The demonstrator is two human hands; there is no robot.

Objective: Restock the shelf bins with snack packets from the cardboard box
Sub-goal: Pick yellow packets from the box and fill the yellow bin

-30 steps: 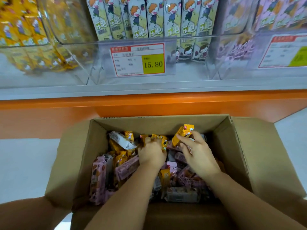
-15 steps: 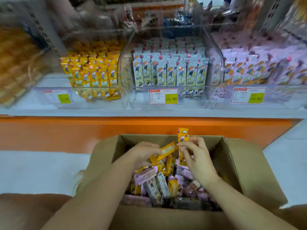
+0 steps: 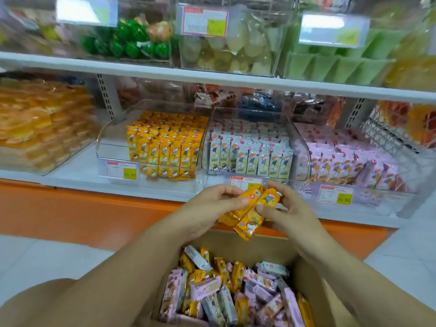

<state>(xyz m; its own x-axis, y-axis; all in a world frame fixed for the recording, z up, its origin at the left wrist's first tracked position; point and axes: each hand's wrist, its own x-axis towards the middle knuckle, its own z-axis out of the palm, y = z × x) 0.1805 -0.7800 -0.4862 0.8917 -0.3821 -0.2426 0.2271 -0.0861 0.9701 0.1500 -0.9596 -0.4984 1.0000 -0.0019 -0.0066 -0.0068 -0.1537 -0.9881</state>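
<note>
My left hand [image 3: 212,205] and right hand [image 3: 291,210] pinch glossy, cartoon-printed yellow packets [image 3: 249,221] above the cardboard box [image 3: 259,244] of mixed yellow, pink and grey packets; the clear bin [image 3: 106,147] holds upright yellow rows.

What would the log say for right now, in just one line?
left hand: holds yellow packets | right hand: pinches yellow packets | where: above box, facing shelf | binned: not yet
</note>
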